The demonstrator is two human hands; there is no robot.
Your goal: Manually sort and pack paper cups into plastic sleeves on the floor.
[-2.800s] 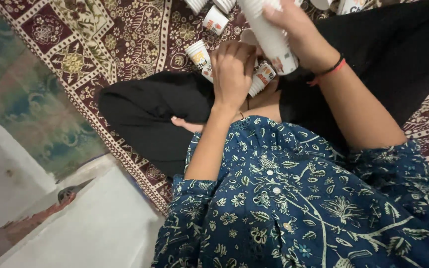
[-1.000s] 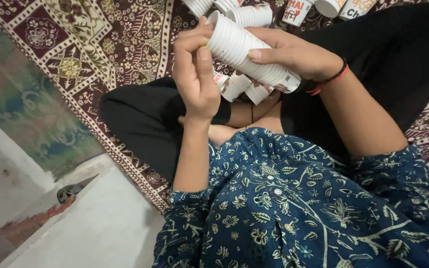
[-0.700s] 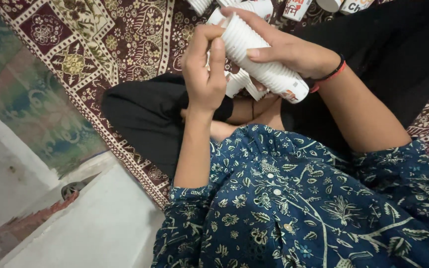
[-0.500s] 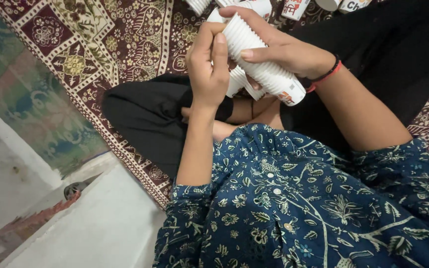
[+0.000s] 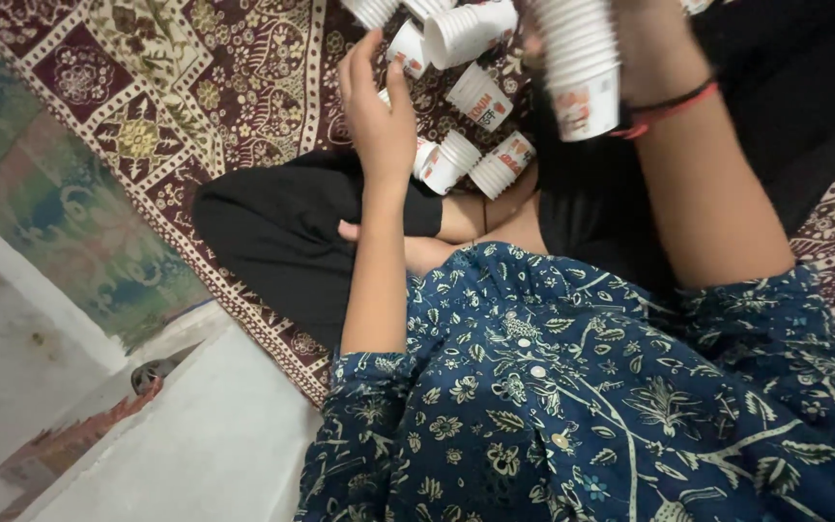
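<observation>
My right hand (image 5: pixel 654 43) is shut around a tall stack of white paper cups (image 5: pixel 580 60), held up at the top of the view with the stack's base pointing down; both are blurred. My left hand (image 5: pixel 379 116) is apart from the stack, fingers spread and holding nothing, hovering over loose white paper cups with red print. One loose cup (image 5: pixel 480 97) lies just right of it, and two more (image 5: pixel 446 159) (image 5: pixel 501 164) lie by my crossed leg. Other cups (image 5: pixel 466 29) lie further up on the rug.
I sit cross-legged in black trousers (image 5: pixel 282 232) and a dark blue floral top (image 5: pixel 572 387) on a maroon patterned rug (image 5: pixel 176 87). A green mat (image 5: pixel 41 193) and pale floor (image 5: pixel 195 435) lie to the left.
My left hand has come off the top of the stack and moved down-left, open, over the loose cups. My right hand has swung the stack upward and to the right.
</observation>
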